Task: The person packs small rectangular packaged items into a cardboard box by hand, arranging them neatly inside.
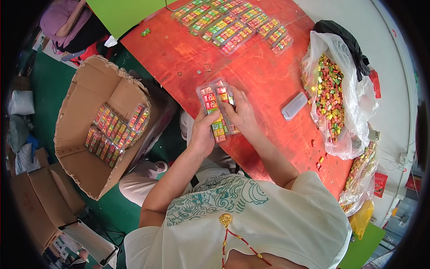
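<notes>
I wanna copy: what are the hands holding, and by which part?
The left hand holds the left filled pack by its left edge; the right hand, the right pack by its right edge.

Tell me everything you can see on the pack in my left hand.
The pack is a long, narrow, clear, plastic-looking tray filled with small red, yellow and green pieces. Your left hand grips it, thumb across its face. Its far end angles left, beside a second pack, near the red table's edge.

Two clear trays (199,93) — packed with colourful pieces (209,98) — side by side.
</notes>
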`<state>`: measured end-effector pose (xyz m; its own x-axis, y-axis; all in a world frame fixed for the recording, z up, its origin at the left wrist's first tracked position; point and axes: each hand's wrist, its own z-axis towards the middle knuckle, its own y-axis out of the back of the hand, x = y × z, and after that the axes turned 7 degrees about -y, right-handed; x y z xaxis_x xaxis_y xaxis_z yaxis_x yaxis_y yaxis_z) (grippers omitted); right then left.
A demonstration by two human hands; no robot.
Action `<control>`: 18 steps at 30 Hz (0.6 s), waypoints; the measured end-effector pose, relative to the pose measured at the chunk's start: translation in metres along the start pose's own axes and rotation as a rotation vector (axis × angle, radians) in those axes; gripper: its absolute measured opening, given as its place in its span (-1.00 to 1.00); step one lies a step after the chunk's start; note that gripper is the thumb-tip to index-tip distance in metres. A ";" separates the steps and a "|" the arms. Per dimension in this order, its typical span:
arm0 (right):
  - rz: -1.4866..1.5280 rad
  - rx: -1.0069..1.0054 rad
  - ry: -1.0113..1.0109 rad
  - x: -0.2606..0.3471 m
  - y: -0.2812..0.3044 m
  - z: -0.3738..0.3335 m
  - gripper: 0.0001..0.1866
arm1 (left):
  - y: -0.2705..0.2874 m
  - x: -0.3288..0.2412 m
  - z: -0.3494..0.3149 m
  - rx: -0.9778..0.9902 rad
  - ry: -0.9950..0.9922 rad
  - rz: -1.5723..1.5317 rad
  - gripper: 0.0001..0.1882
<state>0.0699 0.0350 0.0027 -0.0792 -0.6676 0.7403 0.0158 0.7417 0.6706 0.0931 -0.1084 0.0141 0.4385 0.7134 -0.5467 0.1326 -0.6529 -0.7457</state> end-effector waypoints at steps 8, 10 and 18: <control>0.344 0.146 -0.142 -0.007 0.007 0.007 -0.41 | -0.015 -0.002 -0.004 -0.007 0.006 -0.009 -0.66; 0.466 0.152 -0.173 -0.012 0.008 0.007 -0.47 | -0.015 -0.002 -0.003 0.014 0.002 -0.013 -0.66; 1.192 0.367 -0.420 -0.025 0.035 -0.003 -0.62 | 0.012 -0.006 -0.002 -0.073 -0.105 0.037 -0.59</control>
<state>0.0759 0.0775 0.0078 -0.5077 0.4257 0.7490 0.0263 0.8767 -0.4804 0.0942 -0.1206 0.0090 0.3490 0.7085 -0.6134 0.1835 -0.6935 -0.6967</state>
